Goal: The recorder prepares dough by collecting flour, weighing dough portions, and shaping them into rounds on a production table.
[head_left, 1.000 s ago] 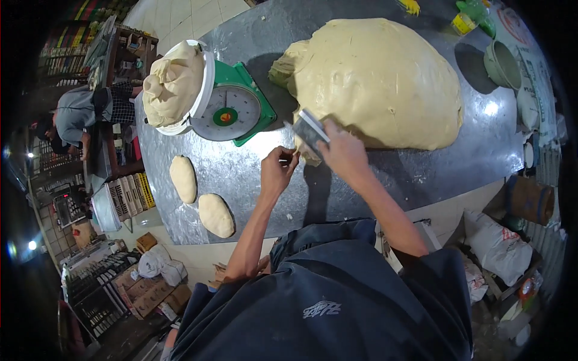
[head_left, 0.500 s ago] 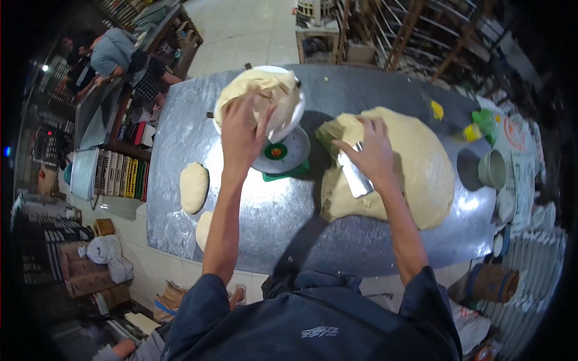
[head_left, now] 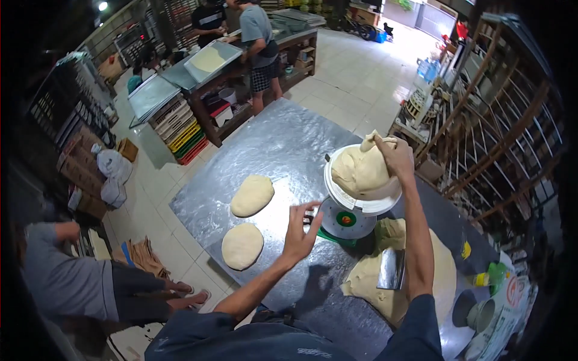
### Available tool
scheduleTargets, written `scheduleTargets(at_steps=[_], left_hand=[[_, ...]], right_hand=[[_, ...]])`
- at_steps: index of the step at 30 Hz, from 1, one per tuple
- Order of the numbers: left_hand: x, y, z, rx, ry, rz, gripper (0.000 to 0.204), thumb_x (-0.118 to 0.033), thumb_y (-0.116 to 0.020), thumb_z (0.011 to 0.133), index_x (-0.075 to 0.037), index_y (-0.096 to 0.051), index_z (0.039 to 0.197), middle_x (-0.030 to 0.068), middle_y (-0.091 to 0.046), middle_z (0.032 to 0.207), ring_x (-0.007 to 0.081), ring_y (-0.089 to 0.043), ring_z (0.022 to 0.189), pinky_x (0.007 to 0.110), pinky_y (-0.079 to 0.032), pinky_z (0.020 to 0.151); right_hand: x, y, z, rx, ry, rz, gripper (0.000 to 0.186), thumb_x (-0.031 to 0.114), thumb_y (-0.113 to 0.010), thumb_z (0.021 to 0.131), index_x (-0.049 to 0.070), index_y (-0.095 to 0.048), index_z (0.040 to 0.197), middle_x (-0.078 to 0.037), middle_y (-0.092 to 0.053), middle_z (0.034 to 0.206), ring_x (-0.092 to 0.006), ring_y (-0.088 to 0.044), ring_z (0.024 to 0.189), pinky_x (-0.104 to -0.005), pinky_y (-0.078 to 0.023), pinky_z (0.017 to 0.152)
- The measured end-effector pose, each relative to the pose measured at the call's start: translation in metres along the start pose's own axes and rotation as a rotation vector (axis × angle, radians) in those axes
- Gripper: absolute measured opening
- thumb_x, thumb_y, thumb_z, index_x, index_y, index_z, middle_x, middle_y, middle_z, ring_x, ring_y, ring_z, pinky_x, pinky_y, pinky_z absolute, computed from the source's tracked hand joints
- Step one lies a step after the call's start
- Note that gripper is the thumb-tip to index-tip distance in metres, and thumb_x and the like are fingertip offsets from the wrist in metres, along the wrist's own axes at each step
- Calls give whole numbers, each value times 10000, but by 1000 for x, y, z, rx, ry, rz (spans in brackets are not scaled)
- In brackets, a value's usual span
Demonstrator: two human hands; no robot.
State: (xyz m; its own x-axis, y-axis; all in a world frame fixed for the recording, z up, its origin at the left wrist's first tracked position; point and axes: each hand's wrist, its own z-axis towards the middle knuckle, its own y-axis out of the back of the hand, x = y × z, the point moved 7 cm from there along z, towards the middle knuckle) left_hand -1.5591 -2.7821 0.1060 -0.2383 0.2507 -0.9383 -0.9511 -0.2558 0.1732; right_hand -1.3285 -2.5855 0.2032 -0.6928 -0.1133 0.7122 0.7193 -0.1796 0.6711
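A lump of pale dough [head_left: 359, 173] fills the round white pan [head_left: 338, 195] on top of a dial scale [head_left: 345, 224] with a green base. My right hand [head_left: 397, 159] reaches over from the right and pinches a raised flap at the lump's top edge. Just left of the dial, my left hand [head_left: 299, 233] is empty with its fingers apart. A large mass of dough [head_left: 367, 286] spreads beneath my right forearm, which covers part of it. On that mass rests a shiny metal scraper [head_left: 391, 269], with no hand on it.
Two flattened dough pieces [head_left: 252, 196] lie at the table's left side. A green bottle [head_left: 498, 278] and a grey-green cup [head_left: 481, 314] stand at the right edge. People work at a far bench [head_left: 205, 90]; another person [head_left: 72, 271] is at lower left. Metal racks [head_left: 512, 120] line the right.
The view has swung left. My left hand has let go of the dough in the pan and come down beside the scale. My right hand has left the scraper and taken hold of that dough.
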Motion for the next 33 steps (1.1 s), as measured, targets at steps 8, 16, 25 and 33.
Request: scheduleTargets(at_steps=[8,16,25,33], left_hand=[[-54,-53,-30,78,688,-1466,730,-630,-432,874,-88,-340,1354,146,-447,1304,255,-569,1071,369,-496,881],[91,12,-146,93,452,-76,521,-481,-529,898,-12,-507,1123,155,-590,1008,231,-575,910,362,-481,788],[176,-7,-232,-44,768,302,632,-496,-386,940,-53,-312,1384,258,-369,1338,379,-278,1286,464,-214,1048],[191,3,-163,-383,610,-51,503,-453,-484,933,21,-510,1099,170,-590,1015,276,-582,892,360,-466,816]], right_hand=[[89,-4,-202,14,88,270,264,271,-690,809,21,-664,888,-100,-665,722,-172,-635,633,-298,-478,586],[-137,-146,-387,74,-669,700,301,262,-637,863,-13,-632,984,-119,-641,910,-231,-595,875,-339,-445,812],[-85,-211,-371,124,222,-130,685,422,-570,837,102,-340,1397,-175,-526,1209,-375,-479,1125,-458,-368,958],[-125,-250,-329,647,-266,30,640,592,-510,830,74,-561,1203,-240,-626,1029,-371,-620,943,-421,-484,796]])
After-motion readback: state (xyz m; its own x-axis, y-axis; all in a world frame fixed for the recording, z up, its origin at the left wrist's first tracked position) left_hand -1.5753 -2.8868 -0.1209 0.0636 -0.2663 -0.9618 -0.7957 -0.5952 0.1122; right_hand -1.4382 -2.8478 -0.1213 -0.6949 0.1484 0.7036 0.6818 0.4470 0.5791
